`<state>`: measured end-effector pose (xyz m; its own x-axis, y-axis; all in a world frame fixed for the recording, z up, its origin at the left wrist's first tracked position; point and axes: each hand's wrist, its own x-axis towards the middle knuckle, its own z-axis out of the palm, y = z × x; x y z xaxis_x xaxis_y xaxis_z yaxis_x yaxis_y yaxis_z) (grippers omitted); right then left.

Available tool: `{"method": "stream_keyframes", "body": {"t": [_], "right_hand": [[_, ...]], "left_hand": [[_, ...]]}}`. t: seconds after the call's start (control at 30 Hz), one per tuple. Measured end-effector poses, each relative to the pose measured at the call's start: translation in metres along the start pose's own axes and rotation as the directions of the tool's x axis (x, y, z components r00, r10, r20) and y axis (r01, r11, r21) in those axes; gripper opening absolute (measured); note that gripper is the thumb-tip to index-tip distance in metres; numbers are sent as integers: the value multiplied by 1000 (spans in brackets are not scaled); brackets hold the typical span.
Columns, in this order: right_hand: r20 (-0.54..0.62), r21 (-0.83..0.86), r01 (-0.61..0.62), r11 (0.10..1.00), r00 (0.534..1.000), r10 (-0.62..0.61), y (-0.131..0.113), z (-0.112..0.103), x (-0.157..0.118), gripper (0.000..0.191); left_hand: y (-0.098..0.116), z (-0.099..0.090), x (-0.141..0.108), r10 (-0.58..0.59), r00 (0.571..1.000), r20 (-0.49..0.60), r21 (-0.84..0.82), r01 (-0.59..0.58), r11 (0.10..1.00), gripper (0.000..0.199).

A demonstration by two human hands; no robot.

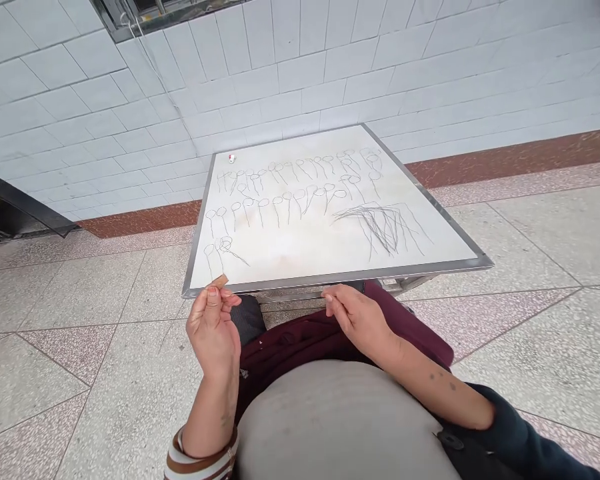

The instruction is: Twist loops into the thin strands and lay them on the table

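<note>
My left hand [214, 327] is raised at the near left corner of the white table [280, 250]. Its thumb and forefinger pinch a small flat brown piece [220, 281], while the other fingers curl loosely. Just in front of the table's near edge is my right hand [357, 317], its fingertips pressed together; whatever they hold, if anything, is too small to make out. Rows of thin dark looped strands [279, 201] with straight tails lie on the tabletop. On its right side, a loose bundle of longer dark strands [385, 223] is spread out.
A small white and red object [232, 159] sits near the table's far left corner. Behind the table rises a white tiled wall [310, 80] with a reddish-brown base strip [520, 153]. Speckled floor tiles [145, 380] surround the table, and my legs are under its near edge.
</note>
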<state>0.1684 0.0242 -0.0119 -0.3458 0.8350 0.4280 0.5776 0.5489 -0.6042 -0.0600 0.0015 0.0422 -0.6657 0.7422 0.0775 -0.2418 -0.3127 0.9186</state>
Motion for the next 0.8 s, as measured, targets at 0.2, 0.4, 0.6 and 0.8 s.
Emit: {"method": "stream_keyframes", "body": {"t": [0.2, 0.4, 0.6, 0.8], "right_hand": [[-59, 29, 265, 964, 963, -263, -40, -4, 31, 17], [-117, 51, 302, 952, 948, -295, -50, 20, 37, 18], [-86, 131, 271, 954, 961, -261, -52, 18, 37, 17], [21, 275, 160, 948, 985, -172, -55, 15, 39, 16]], "left_hand": [[2, 12, -24, -40, 994, 100, 37, 36, 999, 15], [-1, 13, -35, -92, 979, 184, 36, 87, 996, 18], [-5, 12, -35, -77, 975, 206, 54, 68, 996, 16], [-9, 13, -35, -48, 967, 251, 88, 27, 996, 16]]}}
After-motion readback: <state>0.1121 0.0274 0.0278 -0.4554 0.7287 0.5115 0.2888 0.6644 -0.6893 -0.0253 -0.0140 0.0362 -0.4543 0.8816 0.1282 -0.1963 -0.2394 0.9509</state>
